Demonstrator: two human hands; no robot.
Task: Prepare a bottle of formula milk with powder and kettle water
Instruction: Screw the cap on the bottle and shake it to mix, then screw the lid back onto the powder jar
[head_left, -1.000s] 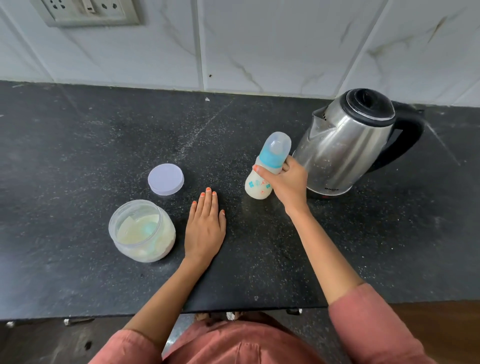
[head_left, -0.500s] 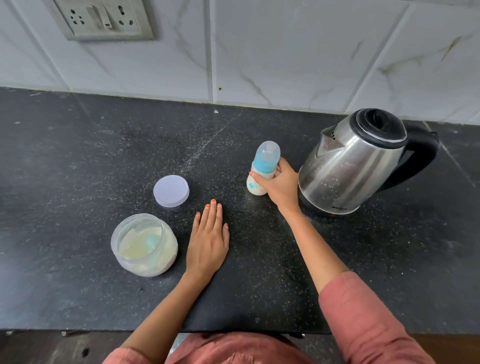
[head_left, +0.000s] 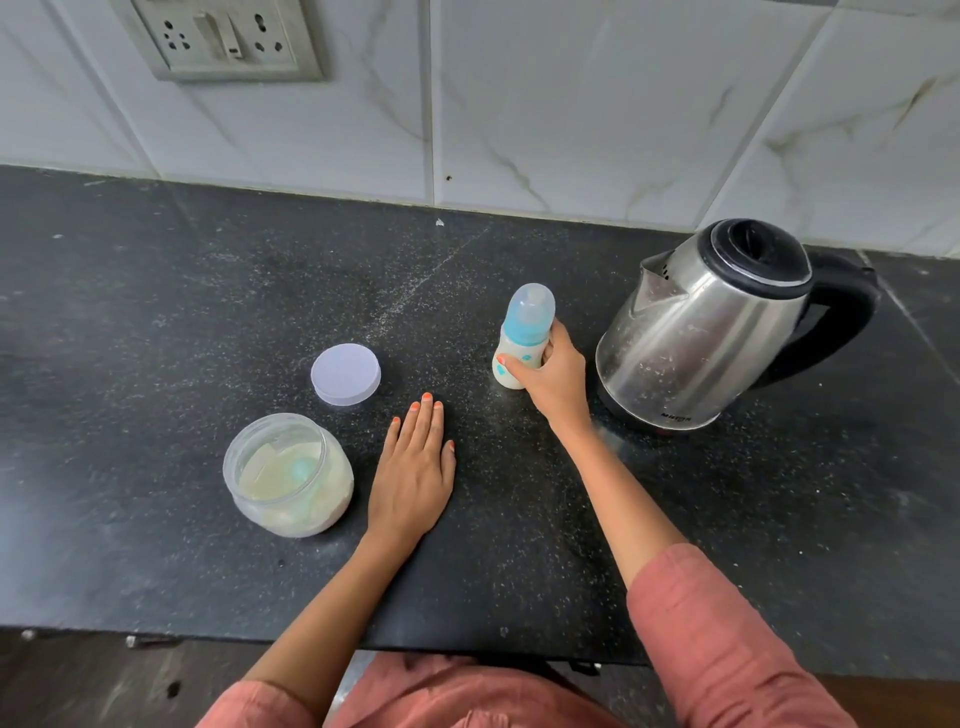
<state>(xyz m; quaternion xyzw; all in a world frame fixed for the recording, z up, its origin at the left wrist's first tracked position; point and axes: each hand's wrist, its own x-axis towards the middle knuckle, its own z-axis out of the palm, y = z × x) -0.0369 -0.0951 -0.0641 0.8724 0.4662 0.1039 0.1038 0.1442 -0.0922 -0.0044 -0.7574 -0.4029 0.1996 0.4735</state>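
Observation:
A small baby bottle (head_left: 521, 338) with a blue collar and clear cap stands upright on the black counter (head_left: 208, 291), holding milky liquid. My right hand (head_left: 553, 376) grips its lower body from the right side. My left hand (head_left: 413, 470) lies flat on the counter, fingers straight, holding nothing. An open clear jar of pale formula powder (head_left: 288, 475), with a light blue scoop inside, sits just left of my left hand. A steel kettle (head_left: 706, 332) with black lid and handle stands to the right of the bottle.
The jar's pale lilac lid (head_left: 345, 374) lies flat on the counter behind the jar. A tiled wall with a socket plate (head_left: 223, 39) runs along the back. The counter's front edge is close to my body.
The bottle went from tilted and lifted to standing upright on the counter, closer to the kettle, with my right hand still round it. My left hand stayed flat. The view shifted downward.

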